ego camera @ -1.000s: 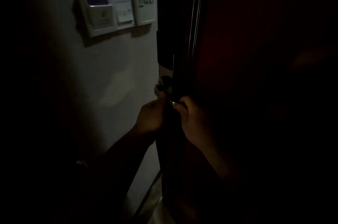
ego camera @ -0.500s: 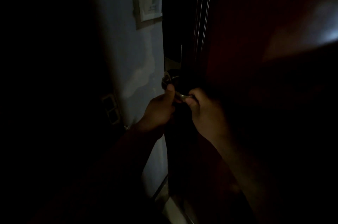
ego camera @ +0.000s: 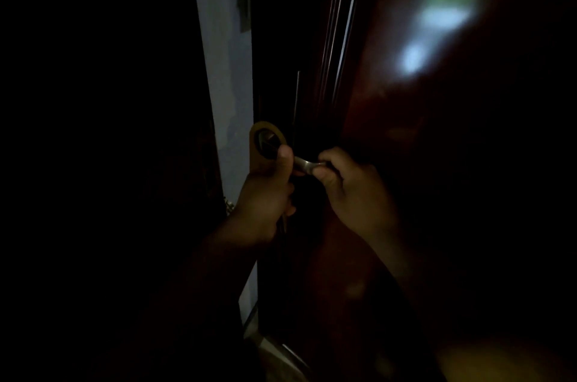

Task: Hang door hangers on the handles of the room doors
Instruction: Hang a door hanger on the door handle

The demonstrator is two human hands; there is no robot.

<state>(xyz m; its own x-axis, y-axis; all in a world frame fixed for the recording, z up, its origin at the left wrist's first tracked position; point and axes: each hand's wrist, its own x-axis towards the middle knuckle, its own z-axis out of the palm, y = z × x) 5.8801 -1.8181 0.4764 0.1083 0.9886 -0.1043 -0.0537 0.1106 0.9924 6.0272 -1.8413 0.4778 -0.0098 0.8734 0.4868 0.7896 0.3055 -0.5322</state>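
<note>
Very dark. Pale wall strip at L. Just R of it is a tan door hanger w/ round hole up top. Metal shows thru the hole; can't tell if hanger is round the handle. Left hand grips the hanger, thumb pressed on its face beside the hole. Metal lever handle runs betw. both hands. Right hand is curled round the lever's end. Reddish-brown door at R, blurred light reflection up top.
</note>
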